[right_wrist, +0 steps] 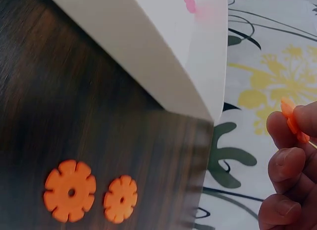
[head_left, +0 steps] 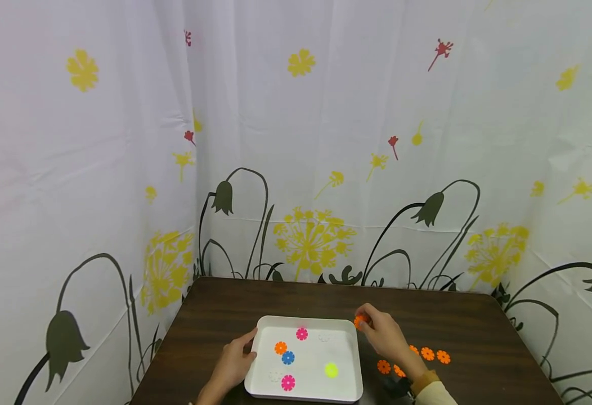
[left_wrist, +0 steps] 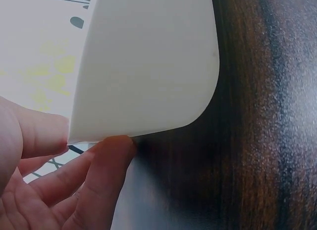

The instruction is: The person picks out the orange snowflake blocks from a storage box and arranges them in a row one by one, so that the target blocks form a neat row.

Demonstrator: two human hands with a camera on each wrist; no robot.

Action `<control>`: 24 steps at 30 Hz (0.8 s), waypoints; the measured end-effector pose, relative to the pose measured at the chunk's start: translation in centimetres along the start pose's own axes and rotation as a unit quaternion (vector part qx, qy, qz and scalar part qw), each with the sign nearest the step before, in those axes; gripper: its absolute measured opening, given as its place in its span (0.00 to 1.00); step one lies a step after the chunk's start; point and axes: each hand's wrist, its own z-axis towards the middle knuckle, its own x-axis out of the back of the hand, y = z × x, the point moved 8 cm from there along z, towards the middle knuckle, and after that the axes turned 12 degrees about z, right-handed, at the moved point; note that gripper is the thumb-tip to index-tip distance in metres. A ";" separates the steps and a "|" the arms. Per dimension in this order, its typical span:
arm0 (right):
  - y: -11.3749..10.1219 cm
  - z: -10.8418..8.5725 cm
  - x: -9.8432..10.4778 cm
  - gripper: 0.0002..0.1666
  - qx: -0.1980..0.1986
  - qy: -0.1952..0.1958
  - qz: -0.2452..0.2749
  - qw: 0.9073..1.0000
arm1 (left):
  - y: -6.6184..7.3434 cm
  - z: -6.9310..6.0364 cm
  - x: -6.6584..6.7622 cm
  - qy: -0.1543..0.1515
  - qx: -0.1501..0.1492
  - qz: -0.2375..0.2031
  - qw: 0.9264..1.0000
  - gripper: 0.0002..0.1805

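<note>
My left hand (head_left: pixel 232 361) holds the left side of a white tray (head_left: pixel 306 396), thumb and fingertips at its edge. In the left wrist view the tray's outer wall (left_wrist: pixel 148 66) fills the upper middle, with thumb and finger meeting it at one end. Just beyond the tray's back right corner, my right hand (head_left: pixel 384 336) pinches an orange notched disc (right_wrist: pixel 292 121) between thumb and forefinger, raised above the table. Inside the tray lie pink discs (head_left: pixel 288 383), an orange disc (head_left: pixel 281 347), a blue disc (head_left: pixel 288 358), a yellow disc (head_left: pixel 331 370) and faint clear ones (head_left: pixel 323 338).
Several more orange discs (head_left: pixel 427 354) lie on the dark wooden table (head_left: pixel 473 332) to the right of the tray, some partly behind the right forearm. A white curtain (head_left: pixel 296 124) with printed flowers hangs behind and beside the table.
</note>
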 end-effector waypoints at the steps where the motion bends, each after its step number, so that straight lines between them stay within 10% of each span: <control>1: 0.2 -0.1 0.2 0.09 -0.003 0.003 0.003 1.000 | -0.1 0.0 0.0 -0.001 0.001 0.000 1.000 0.32; 24: 5.5 -4.9 4.7 0.10 -0.084 0.047 0.050 0.994 | -0.3 0.0 0.0 -0.010 0.010 0.005 1.000 0.32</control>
